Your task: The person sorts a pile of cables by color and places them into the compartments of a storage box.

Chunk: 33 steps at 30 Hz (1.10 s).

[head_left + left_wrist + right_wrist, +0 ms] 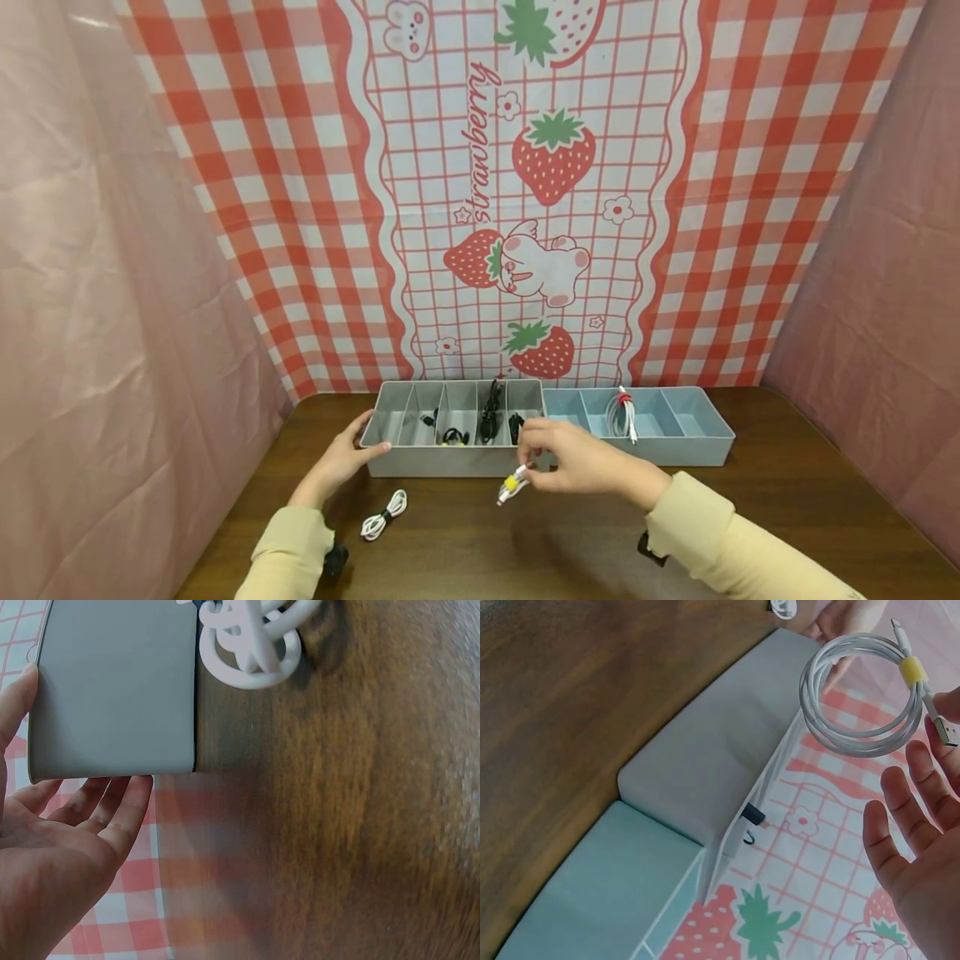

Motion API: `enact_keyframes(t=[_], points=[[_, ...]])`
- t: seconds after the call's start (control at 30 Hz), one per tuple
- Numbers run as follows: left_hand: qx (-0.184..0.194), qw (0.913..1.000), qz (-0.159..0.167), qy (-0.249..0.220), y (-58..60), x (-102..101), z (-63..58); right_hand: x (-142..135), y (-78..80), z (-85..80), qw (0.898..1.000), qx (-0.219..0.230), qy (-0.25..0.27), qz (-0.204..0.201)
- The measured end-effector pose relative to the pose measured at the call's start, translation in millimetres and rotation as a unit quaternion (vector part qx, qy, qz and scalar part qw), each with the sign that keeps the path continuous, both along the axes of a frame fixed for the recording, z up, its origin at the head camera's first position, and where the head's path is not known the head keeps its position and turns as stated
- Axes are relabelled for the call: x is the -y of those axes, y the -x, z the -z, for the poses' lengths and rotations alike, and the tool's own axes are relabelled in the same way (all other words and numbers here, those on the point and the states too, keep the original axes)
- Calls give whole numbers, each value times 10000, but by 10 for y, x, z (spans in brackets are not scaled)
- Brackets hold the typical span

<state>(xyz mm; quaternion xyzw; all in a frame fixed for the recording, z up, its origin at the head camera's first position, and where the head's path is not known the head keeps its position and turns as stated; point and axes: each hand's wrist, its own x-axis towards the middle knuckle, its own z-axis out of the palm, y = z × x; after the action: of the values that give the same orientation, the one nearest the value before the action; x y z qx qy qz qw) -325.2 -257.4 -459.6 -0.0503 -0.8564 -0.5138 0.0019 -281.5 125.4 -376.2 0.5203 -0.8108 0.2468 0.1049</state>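
My right hand (pixel 573 458) pinches a coiled white USB cable (pixel 855 747) between thumb and forefinger, the other fingers spread apart. A yellow tie binds the coil, and both plugs stick out beside it. In the head view the cable hangs in front of a grey divided box (pixel 450 462), near its right end. My left hand (pixel 341 454) holds the box's left end, thumb at the rim and fingertips against the end wall. On the table below lies a second white cable (pixel 384 515), bundled with a black tie.
Black cables (pixel 491 412) lie in several of the grey box's compartments. A light blue divided box (pixel 660 452) adjoins it on the right, holding a grey-white cable (pixel 621 415) with a red tie. Behind both boxes hangs a strawberry-print cloth (pixel 525 358); pink curtains flank the wooden table (pixel 600 533).
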Motion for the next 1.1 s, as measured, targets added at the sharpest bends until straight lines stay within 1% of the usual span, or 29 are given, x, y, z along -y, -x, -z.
enact_keyframes(t=[0.13, 0.4, 0.63, 0.73, 0.87, 0.97, 1.1], points=[[-20, 9999, 22, -101, 7, 0, 19, -32, -19, -51, 9998, -119, 137, -63], [-5, 10000, 11, -55, 1, -3, 0, -138, -53, -174, 9997, -77, 177, 172], [-39, 10000, 66, -61, -30, -18, -35, -248, -67, -266, 9979, -370, 486, 200], [-6, 9999, 106, -107, -106, -57, -147, -294, -72, -300, 9971, -401, 581, 303], [24, 9999, 87, -117, -98, -48, -137, -367, -87, -342, 9960, -299, 627, 565], [-26, 10000, 48, -75, -29, -7, -27, -425, -93, -374, 9947, -339, 686, 686], [-19, 10000, 53, -41, -34, -6, -37, -495, -86, -409, 9923, -577, 822, 724]])
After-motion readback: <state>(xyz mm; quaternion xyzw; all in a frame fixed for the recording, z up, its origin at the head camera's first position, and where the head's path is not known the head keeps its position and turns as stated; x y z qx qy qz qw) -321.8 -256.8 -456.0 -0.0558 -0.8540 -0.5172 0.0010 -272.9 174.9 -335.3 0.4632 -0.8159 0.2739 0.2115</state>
